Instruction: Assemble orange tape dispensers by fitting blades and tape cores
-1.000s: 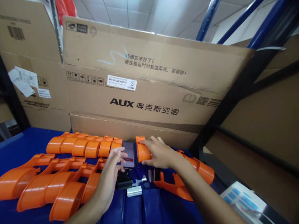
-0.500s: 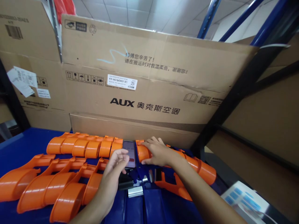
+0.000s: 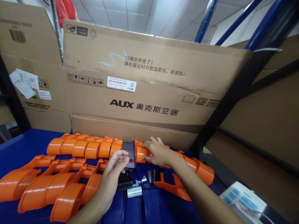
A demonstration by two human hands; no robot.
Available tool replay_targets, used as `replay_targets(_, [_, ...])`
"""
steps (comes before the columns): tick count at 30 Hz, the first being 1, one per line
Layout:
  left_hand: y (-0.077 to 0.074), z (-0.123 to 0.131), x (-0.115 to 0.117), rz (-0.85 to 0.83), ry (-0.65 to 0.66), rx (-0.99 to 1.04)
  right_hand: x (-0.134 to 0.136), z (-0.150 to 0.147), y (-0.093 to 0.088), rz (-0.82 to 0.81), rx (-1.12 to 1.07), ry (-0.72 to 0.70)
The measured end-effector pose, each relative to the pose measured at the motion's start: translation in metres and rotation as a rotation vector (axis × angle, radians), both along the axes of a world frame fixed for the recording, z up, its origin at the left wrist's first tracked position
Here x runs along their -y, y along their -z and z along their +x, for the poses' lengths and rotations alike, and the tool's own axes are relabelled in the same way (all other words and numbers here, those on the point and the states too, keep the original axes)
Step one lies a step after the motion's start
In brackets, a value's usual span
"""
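My right hand (image 3: pixel 157 152) is at the back row, fingers and thumb around an orange plastic tape dispenser frame (image 3: pixel 140 154) beside the phone. Part of that frame is hidden behind the fingers. My left hand (image 3: pixel 117 161) hovers palm inward just in front of the phone (image 3: pixel 128 153), fingers loosely curled and the thumb apart, with nothing visible in it. A black handle (image 3: pixel 125 185) and a silver serrated metal piece (image 3: pixel 135 192) lie below, between my arms. A separate orange frame (image 3: pixel 174 186) rests beside my right forearm.
More orange frames stand in a back row (image 3: pixel 80 147) and a front row (image 3: pixel 46 189) on the blue surface (image 3: pixel 28 140). Behind them rises a large cardboard sheet (image 3: pixel 144 90). A dark rack post (image 3: pixel 224 109) slants at right, near a white-and-blue box (image 3: pixel 243 199).
The orange frame under my right hand has shifted slightly left against the phone. My left hand has hardly moved. The view has tilted a little.
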State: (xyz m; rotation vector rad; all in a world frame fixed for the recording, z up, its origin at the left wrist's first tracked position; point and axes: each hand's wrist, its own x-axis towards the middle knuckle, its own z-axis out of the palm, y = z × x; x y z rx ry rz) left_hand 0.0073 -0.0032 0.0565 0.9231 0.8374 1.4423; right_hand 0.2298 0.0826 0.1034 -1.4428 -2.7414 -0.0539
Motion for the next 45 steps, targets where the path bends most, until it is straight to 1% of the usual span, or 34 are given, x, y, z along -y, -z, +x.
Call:
replay_targets(3, [0.001, 0.0, 0.0, 0.003, 0.001, -0.011, 0.002, 0.005, -0.002, -0.005, 0.005, 0.019])
replay_targets(6, [0.0, 0.0, 0.001, -0.001, 0.016, -0.009, 0.004, 0.016, -0.003, -0.008, 0.02, 0.072])
replay_targets(10, [0.0, -0.001, 0.002, -0.002, 0.033, -0.01, 0.004, 0.025, 0.002, -0.014, 0.062, 0.146])
replay_targets(15, [0.0, -0.001, 0.001, 0.006, 0.036, -0.019, 0.004, 0.021, 0.016, 0.004, 0.096, 0.16])
replay_targets(18, [-0.001, 0.0, 0.0, 0.01, 0.03, -0.024, 0.006, 0.014, 0.019, 0.025, 0.107, 0.144])
replay_targets(22, [-0.003, 0.001, 0.001, 0.006, 0.015, -0.026, 0.011, 0.011, 0.012, 0.074, 0.093, 0.097])
replay_targets(26, [-0.005, 0.001, 0.003, 0.009, 0.005, -0.023, 0.02, 0.016, -0.007, 0.133, 0.066, 0.077])
replay_targets(30, [-0.004, 0.001, 0.003, 0.013, 0.004, -0.037, 0.041, 0.021, -0.037, 0.209, 0.012, 0.063])
replay_targets(32, [-0.003, 0.001, 0.003, 0.02, 0.044, -0.035, 0.059, 0.018, -0.052, 0.254, -0.072, 0.029])
replay_targets(35, [-0.001, 0.001, 0.003, 0.009, 0.134, 0.023, 0.088, 0.002, -0.066, 0.228, -0.241, -0.043])
replay_targets(37, [0.0, 0.002, 0.003, -0.018, 0.174, 0.113, 0.105, -0.015, -0.067, 0.182, -0.302, -0.101])
replay_targets(41, [0.002, 0.003, 0.004, -0.094, 0.235, 0.304, 0.127, -0.048, -0.055, 0.088, -0.308, -0.231])
replay_targets(43, [0.002, 0.003, 0.005, -0.139, 0.234, 0.362, 0.133, -0.057, -0.049, 0.047, -0.33, -0.28])
replay_targets(45, [0.001, 0.002, 0.005, -0.173, 0.206, 0.388, 0.134, -0.059, -0.046, 0.004, -0.387, -0.316])
